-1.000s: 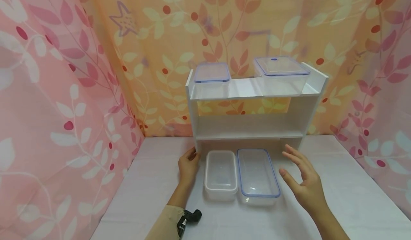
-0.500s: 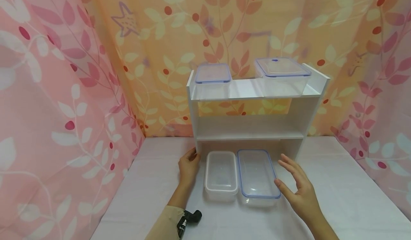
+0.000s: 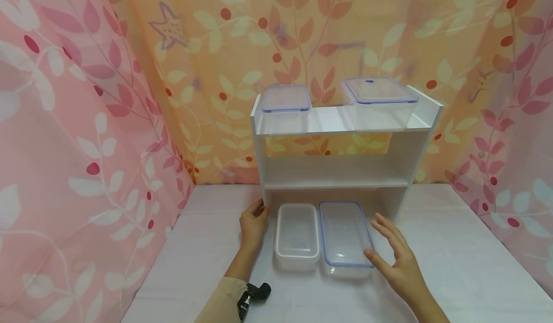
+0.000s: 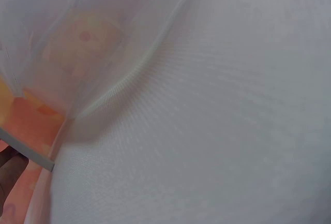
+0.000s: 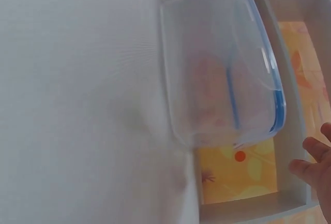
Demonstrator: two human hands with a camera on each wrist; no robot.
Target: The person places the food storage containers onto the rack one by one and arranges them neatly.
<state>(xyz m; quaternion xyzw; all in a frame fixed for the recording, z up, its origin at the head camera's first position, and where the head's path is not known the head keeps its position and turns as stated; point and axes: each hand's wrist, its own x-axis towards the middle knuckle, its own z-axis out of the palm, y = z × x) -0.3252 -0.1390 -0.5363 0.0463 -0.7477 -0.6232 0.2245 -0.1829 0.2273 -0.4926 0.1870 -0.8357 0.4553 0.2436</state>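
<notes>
My left hand [image 3: 254, 224] grips the lower left side panel of a white two-tier shelf [image 3: 334, 172]; in the left wrist view its fingers [image 4: 11, 175] lie against the panel edge [image 4: 33, 154]. Right of it on the table stands a clear food container with a whitish lid [image 3: 298, 232]. Beside that is a larger clear container with a blue-rimmed lid [image 3: 345, 234], its far end at the shelf's lower opening. My right hand [image 3: 399, 260] is spread at this container's right side, thumb tip overlapping its blue rim in the head view, nothing held.
Two lidded clear containers stand on the shelf's top board, a smaller one [image 3: 286, 109] at left and a bigger one [image 3: 380, 102] at right. A white cloth covers the table [image 3: 194, 275]. Patterned curtains [image 3: 207, 73] hang behind and at both sides.
My right hand has moved left and slightly down, from apart to right at the blue-rimmed container. The left hand and the containers stay where they were.
</notes>
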